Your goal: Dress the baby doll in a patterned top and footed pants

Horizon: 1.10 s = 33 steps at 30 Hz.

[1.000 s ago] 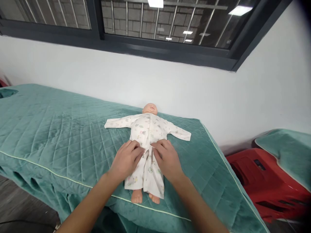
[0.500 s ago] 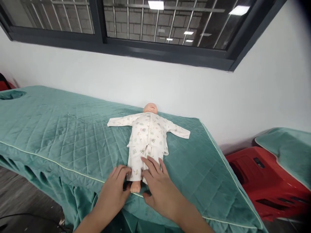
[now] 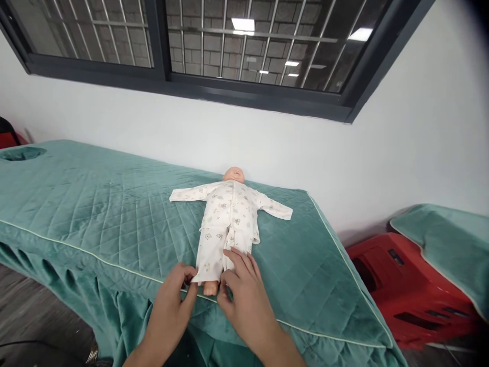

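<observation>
A baby doll (image 3: 234,175) lies on its back on a green quilted table (image 3: 95,204), head toward the wall, arms spread. It wears a white printed suit (image 3: 225,219) with long trouser legs. My left hand (image 3: 171,306) pinches the hem of the left trouser leg near the doll's bare foot (image 3: 210,288). My right hand (image 3: 244,295) lies over the other trouser leg with fingers stretched along the cloth and the thumb curled toward the foot.
The table's front edge with pale piping runs just under my hands. A red plastic object (image 3: 405,290) and a second green-covered surface (image 3: 446,244) stand to the right. A white wall and a dark-framed window (image 3: 244,51) are behind.
Both hands slid from the doll's waist down to the trouser hems at the feet. The trouser legs now lie straighter and longer. The view tilted up a little.
</observation>
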Tool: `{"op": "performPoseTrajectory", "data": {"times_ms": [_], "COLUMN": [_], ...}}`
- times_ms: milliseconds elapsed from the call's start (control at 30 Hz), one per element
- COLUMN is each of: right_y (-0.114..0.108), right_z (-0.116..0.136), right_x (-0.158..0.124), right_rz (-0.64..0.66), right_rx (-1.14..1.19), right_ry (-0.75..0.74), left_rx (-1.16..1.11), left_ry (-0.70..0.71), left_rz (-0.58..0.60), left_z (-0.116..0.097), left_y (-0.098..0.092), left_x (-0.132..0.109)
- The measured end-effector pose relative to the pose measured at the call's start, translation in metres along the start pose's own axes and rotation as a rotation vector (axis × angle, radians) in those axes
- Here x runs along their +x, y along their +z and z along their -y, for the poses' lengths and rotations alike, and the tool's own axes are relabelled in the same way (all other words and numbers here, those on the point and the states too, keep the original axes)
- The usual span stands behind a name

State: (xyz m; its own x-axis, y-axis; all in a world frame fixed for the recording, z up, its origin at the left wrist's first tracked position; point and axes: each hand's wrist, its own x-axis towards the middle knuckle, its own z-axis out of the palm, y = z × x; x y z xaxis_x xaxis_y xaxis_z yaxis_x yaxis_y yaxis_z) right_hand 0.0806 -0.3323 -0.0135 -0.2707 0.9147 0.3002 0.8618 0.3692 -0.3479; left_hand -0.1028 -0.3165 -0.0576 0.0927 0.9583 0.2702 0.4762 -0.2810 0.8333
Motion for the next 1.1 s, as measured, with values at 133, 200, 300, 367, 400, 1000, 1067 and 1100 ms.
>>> {"op": "performPoseTrajectory", "data": {"times_ms": [133,200,300,367,400,1000,1067,1100], "right_y": [0.006,0.012,0.022,0.026,0.027,0.0,0.005,0.009], "right_z": [0.001,0.002,0.002,0.002,0.002,-0.038,-0.043,-0.044], "right_x": [-0.003,-0.001,0.004,0.005,0.004,-0.04,-0.042,-0.043], "right_rz": [-0.013,-0.01,-0.011,-0.027,-0.038,-0.151,-0.148,-0.137], "right_rx": [-0.081,-0.134,-0.152,-0.127,-0.108,0.707,0.633,0.579], "right_ry": [0.076,0.131,0.144,0.133,0.129,0.39,0.401,0.403], "left_rx": [-0.014,-0.036,-0.035,-0.017,-0.013,0.479,0.535,0.55], "left_ry": [-0.042,-0.079,-0.138,-0.15,-0.151,0.475,0.484,0.487], "left_rz": [0.05,0.051,0.028,0.027,0.036,0.108,0.093,0.086], "left_z": [0.007,0.013,0.02,0.023,0.023,-0.037,-0.039,-0.038], "left_y": [0.004,0.01,0.016,0.018,0.018,0.028,0.034,0.037], "left_x": [-0.007,-0.008,-0.006,-0.004,-0.003,0.008,0.014,0.017]}}
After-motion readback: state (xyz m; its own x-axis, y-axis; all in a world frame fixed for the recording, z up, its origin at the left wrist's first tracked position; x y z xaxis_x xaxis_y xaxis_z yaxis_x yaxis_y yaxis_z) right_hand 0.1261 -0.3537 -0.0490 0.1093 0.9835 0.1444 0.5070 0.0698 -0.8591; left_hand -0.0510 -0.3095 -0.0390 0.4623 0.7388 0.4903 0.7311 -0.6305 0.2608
